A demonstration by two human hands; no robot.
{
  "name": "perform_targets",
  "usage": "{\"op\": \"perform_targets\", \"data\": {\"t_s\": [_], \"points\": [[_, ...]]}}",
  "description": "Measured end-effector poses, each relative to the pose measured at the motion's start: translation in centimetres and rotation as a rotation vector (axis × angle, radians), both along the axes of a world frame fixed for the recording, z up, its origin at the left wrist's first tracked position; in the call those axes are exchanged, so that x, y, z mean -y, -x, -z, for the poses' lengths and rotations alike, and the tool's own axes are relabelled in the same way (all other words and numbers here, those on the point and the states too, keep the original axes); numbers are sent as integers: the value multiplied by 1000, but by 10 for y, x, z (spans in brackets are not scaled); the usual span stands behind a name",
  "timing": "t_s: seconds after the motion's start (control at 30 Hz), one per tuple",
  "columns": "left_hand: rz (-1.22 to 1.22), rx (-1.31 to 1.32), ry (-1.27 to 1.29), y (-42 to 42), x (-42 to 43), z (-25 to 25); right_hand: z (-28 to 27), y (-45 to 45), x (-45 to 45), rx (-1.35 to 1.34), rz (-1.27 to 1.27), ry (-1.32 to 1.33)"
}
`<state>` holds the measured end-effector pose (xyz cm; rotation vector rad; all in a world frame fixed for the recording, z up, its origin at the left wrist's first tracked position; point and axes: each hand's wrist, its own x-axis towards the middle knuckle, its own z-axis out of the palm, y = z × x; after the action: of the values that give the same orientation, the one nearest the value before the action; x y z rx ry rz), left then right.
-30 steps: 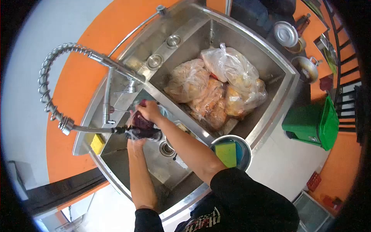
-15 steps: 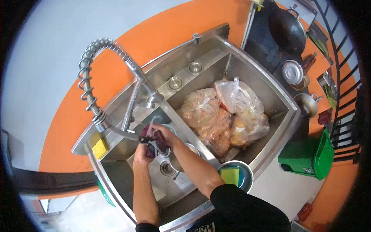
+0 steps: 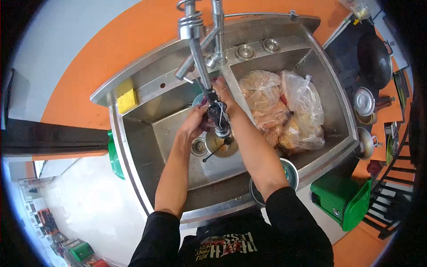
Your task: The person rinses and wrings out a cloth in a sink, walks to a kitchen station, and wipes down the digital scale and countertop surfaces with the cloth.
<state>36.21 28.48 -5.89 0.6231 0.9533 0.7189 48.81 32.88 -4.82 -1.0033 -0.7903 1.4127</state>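
Observation:
In the left basin of the steel sink (image 3: 153,142), my left hand (image 3: 194,120) is closed on a dark purple item (image 3: 205,123); its kind is unclear. My right hand (image 3: 219,87) is farther back, close to the tap base, its fingers partly hidden behind the hanging spray hose (image 3: 200,62). The black spray head (image 3: 218,115) hangs in front of my hands and covers part of the purple item. A light blue-rimmed bowl (image 3: 197,101) lies behind my left hand. Below the spray head sits a metal bowl (image 3: 229,150) beside the drain (image 3: 199,146).
Several clear bags of food (image 3: 302,104) fill the right basin. A yellow sponge (image 3: 127,101) rests on the left ledge. A metal bowl (image 3: 291,171) stands at the front edge under my right arm. A green bin (image 3: 340,202) is at right, with a wok (image 3: 373,62) behind.
The view has turned and shifted, so the sink appears more level. My hands have separated: the right has moved back toward the tap base, while the left stays with the purple item.

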Motion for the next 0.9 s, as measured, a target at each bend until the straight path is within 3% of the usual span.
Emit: {"op": "perform_targets", "data": {"t_s": [0.03, 0.1, 0.13, 0.23, 0.27, 0.37, 0.4, 0.47, 0.53, 0.57, 0.6, 0.67, 0.73, 0.8, 0.9], "points": [[31, 156, 134, 7, 5, 4, -1, 0, 7, -32, -32, 51], [95, 475, 401, 20, 14, 16, 28, -16, 5, -237, -361, 290], [101, 604, 541, 16, 21, 7, 51, -25, 11, -740, -512, 286], [163, 900, 731, 13, 31, 20, 52, -16, 46, -608, -429, 240], [34, 847, 762, 13, 37, 23, 51, -15, 52, -375, -338, 340], [1, 598, 687, 12, 53, 31, 88, -19, 47, 87, -367, 518], [-21, 536, 666, 9, 63, 12, 45, -16, 63, 109, -337, 638], [108, 368, 469, 13, 78, 33, 94, -18, 60, -82, -388, 608], [159, 213, 315, 18, 82, 74, 162, -10, 56, -198, -189, 630], [183, -77, 60, 15, 87, 79, 194, -5, 55, -253, -90, 630], [202, -367, -199, 9, 91, 83, 185, 3, 55, -302, 26, 597], [211, -823, -812, 9, 92, 112, 113, 9, 68, -152, 5, 678], [358, -1025, -858, 9, 95, 109, 159, 7, 58, 287, -70, 611], [412, -1138, -814, 8, 100, 93, 168, 8, 59, 591, -91, 540], [343, -1111, -663, 10, 99, 70, 179, 4, 56, 538, -147, 370]]}}
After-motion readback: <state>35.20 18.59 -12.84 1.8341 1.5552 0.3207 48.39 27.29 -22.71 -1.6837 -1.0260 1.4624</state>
